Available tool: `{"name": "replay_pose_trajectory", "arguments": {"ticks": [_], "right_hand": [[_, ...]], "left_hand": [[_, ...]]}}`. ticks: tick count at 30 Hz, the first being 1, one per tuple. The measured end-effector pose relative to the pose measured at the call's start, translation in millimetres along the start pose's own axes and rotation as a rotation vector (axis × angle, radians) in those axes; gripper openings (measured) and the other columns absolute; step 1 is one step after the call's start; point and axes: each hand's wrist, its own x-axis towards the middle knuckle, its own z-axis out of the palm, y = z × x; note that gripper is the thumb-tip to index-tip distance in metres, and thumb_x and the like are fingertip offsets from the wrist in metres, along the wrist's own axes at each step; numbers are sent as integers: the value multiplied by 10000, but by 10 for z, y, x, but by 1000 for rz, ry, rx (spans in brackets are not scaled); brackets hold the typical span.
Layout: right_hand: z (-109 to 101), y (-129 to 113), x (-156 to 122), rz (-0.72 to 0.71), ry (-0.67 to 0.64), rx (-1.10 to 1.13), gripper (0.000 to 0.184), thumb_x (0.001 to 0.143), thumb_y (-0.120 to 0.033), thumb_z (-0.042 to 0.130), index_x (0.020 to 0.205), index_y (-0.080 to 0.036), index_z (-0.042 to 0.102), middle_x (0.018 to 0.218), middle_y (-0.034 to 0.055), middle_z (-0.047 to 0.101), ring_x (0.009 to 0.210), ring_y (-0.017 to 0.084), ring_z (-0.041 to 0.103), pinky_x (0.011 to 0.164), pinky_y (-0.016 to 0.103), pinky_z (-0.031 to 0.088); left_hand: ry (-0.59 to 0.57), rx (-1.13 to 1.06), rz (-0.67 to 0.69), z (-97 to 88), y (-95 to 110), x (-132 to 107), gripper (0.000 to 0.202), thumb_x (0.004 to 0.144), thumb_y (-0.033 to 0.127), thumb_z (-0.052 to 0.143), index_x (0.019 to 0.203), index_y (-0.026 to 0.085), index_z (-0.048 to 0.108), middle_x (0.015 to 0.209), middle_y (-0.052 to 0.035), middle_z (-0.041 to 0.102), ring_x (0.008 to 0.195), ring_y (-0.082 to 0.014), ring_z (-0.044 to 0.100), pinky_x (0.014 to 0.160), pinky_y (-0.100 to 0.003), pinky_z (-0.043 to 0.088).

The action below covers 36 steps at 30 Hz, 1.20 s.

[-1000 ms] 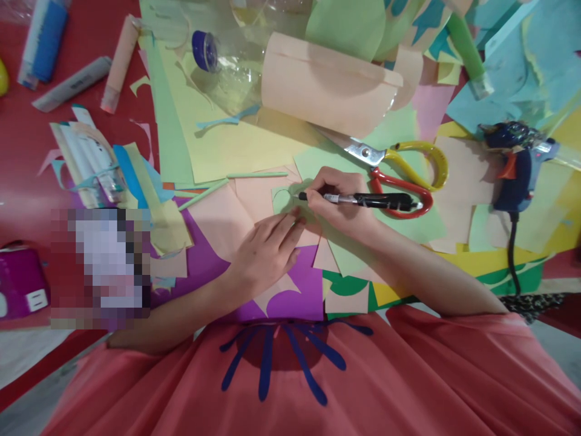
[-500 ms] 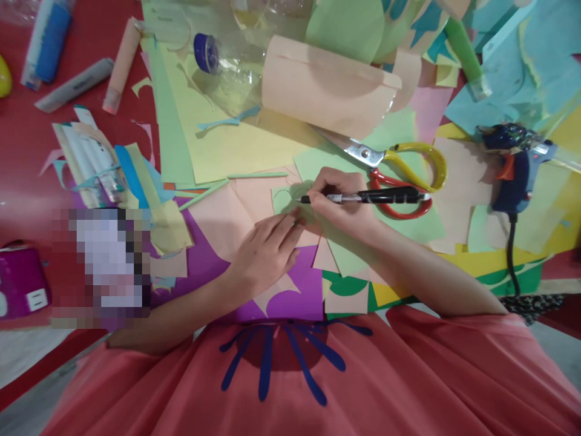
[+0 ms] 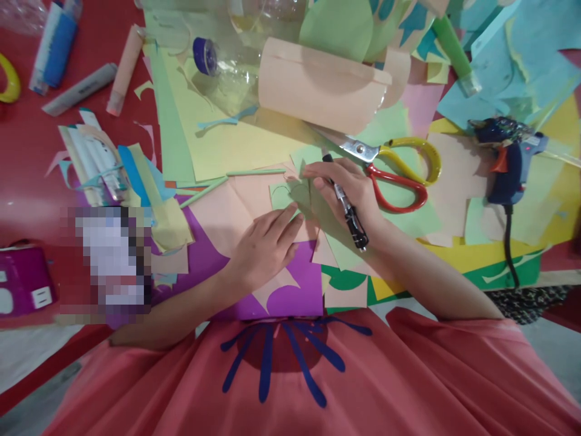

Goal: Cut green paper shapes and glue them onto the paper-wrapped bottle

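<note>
Left hand: lies flat, fingertips at the near edge of the small green paper
Right hand: holds the black pen aslant, tip pointing away from the person
Small green paper: bears thin curved lines
Scissors: just beyond the right hand, handles yellow and red
Bottle: on its side, peach paper around it

Scissors lie on paper, left of the glue gun.
</note>
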Motion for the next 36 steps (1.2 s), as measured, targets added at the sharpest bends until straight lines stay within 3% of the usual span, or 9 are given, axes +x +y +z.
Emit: {"name": "replay_pose_trajectory", "arguments": {"ticks": [4,10,15,19,24,28,32,36], "right_hand": [[21,22,11,-35,-1,14,173,977,-212,492,1013,-245,658,969,59,778,947,232,697,830,416,591],[75,113,-6,-45,7,91,217,899,-170,553,1080,-284,589,929,23,758,917,224,721,835,421,606],[68,156,13,51,-54,284,259,847,-145,601,1051,-302,572,860,-3,712,776,179,690,731,346,585],[61,161,31,31,-44,321,238,837,-173,606,1037,-294,563,813,-16,681,700,168,656,667,334,556],[52,190,30,22,-39,330,225,859,-215,605,1055,-310,545,816,-23,673,722,160,654,690,328,555],[31,236,18,26,-40,367,244,874,-258,635,1090,-301,532,817,-21,679,727,150,645,703,319,549],[7,212,10,69,-61,436,279,865,-350,706,1081,-318,532,835,-16,683,740,153,638,717,322,547],[-1,102,12,159,-58,569,312,856,-489,714,1037,-330,515,803,-21,652,742,178,645,746,370,567]], "left_hand": [[-41,-19,-29,-5,-3,8,400,972,180,477,1333,37,572,1399,-221,619,1208,-305,621,989,-435,547],[-59,-14,-42,0,-13,14,386,985,186,449,1332,84,583,1398,-193,629,1212,-291,629,999,-438,547],[-15,20,-26,21,-21,13,390,988,194,451,1336,67,574,1381,-201,640,1198,-295,639,982,-429,555],[19,9,-7,26,-40,23,364,989,198,449,1290,61,600,1339,-197,666,1141,-297,658,953,-425,567],[43,-20,-28,-4,-74,22,344,999,213,433,1273,100,608,1322,-184,674,1143,-279,654,955,-430,561],[87,-31,-61,-68,-123,25,309,1016,228,411,1193,122,641,1193,-143,724,1092,-244,671,913,-380,564],[146,-187,-162,-113,-190,37,304,1027,292,406,1173,147,631,1119,-122,712,1027,-229,673,862,-365,562],[278,-463,-278,-134,-225,69,292,1003,390,478,1162,177,602,1072,-85,660,786,-136,642,724,-275,546]]}}
